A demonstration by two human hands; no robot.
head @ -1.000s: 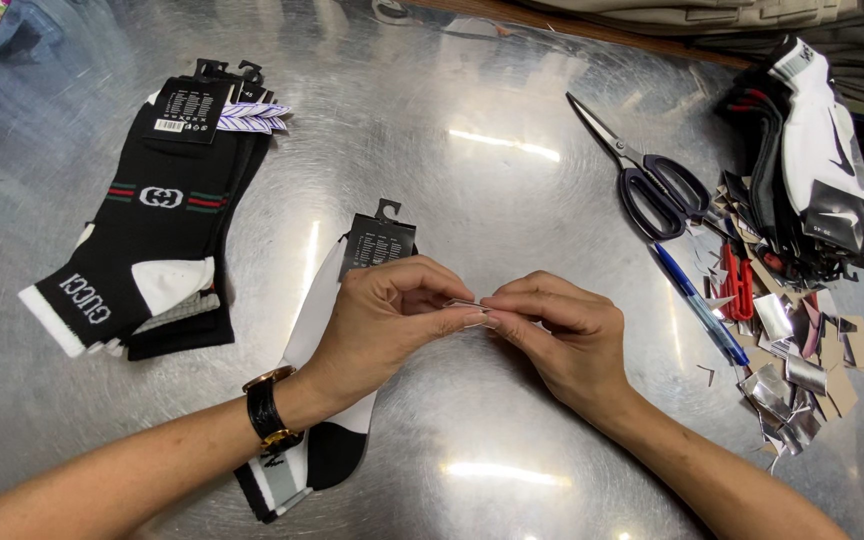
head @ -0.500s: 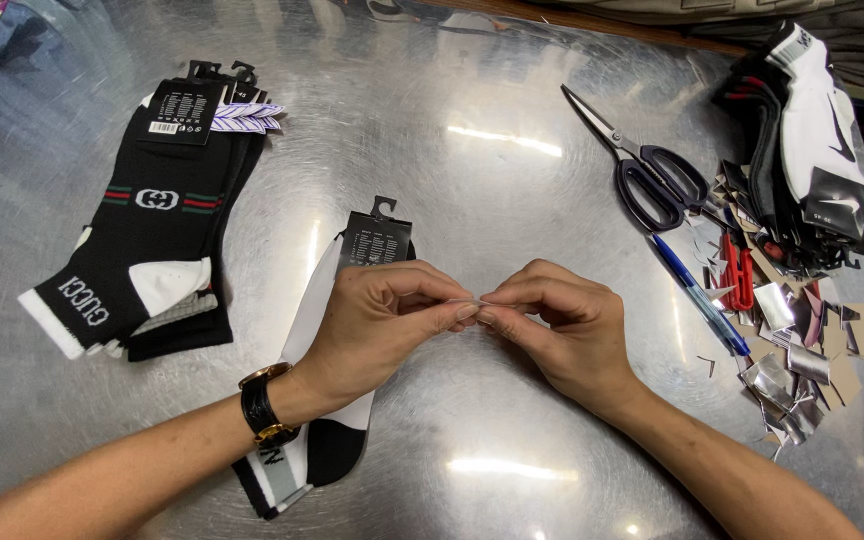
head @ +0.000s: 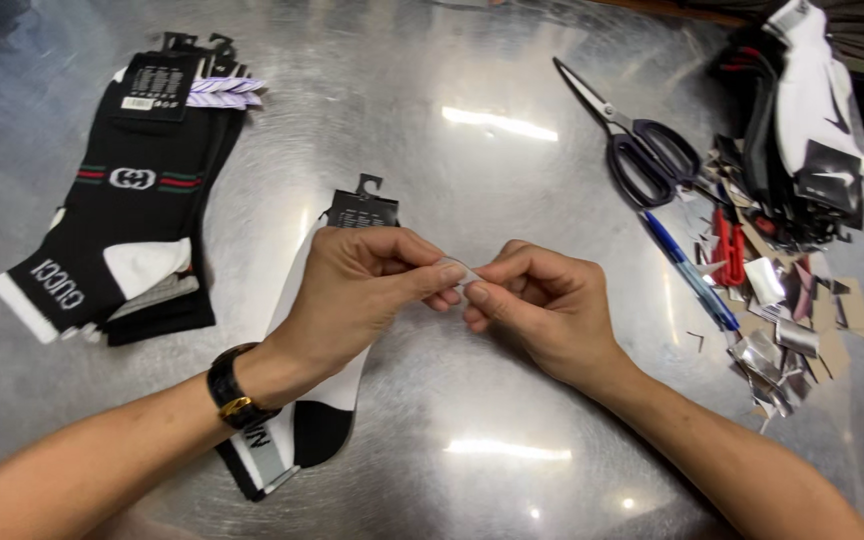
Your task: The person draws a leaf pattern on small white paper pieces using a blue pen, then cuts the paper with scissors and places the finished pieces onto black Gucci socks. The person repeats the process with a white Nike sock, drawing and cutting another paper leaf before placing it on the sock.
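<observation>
Now, hands: the left hand [head: 357, 290] and the right hand [head: 537, 300] meet fingertip to fingertip above the metal table [head: 472, 420].
Held thing: a small pale strip [head: 457, 272], pinched between thumb and forefinger of both hands at once; what it is made of cannot be told.
Left hand: closed on the strip's left end, a black wristwatch [head: 232, 395] on its wrist.
Right hand: closed on the strip's right end, the other fingers curled under.
Landmark: a white and black sock [head: 317, 400] with a black card hanger [head: 360, 208], lying flat under the left hand and forearm.
Strip relative to the sock: just right of it, raised off the table.
Left of the sock: a stack of black socks [head: 122, 215] with card tags, well apart.
Right of the sock, beyond the hands: black-handled scissors [head: 637, 145], a blue pen [head: 690, 272], a red clip [head: 730, 248] and a litter of silver and brown cuttings [head: 787, 335].
Far right of the sock: a pile of black and white socks [head: 802, 130].
</observation>
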